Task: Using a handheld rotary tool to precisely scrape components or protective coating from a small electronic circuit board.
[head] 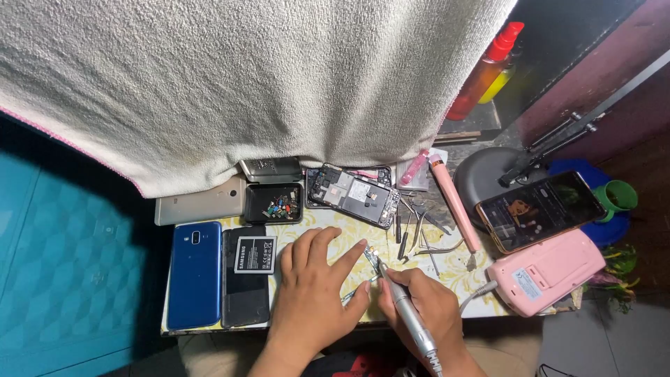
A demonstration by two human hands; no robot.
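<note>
The left hand [314, 283] lies palm down on the worktop [453, 269], fingers spread, its fingertips pinning a small metal part [371, 257] against the patterned surface; its grip is apart and flat rather than wrapped around anything. The right hand [427, 307] has its grip clamped on a slim silver pen-shaped tool [408, 314], held like a pencil with the tip pointing up and left to touch the small part just beside the left fingertips. Left of the hands lie a blue phone [195, 274] and, just beside it, a black phone back with a battery [255, 254] resting on it. Above them sit a small black tray of tiny parts [274, 203] and an opened phone frame [354, 195] showing its circuit board. Tweezers [419, 227] and other thin tools lie right of the frame, near a pink rod [455, 204]. Farther right, a lit phone [539, 209] rests on a pink device [548, 271]. A large pale towel [244, 84] hangs over the back of the worktop.
</note>
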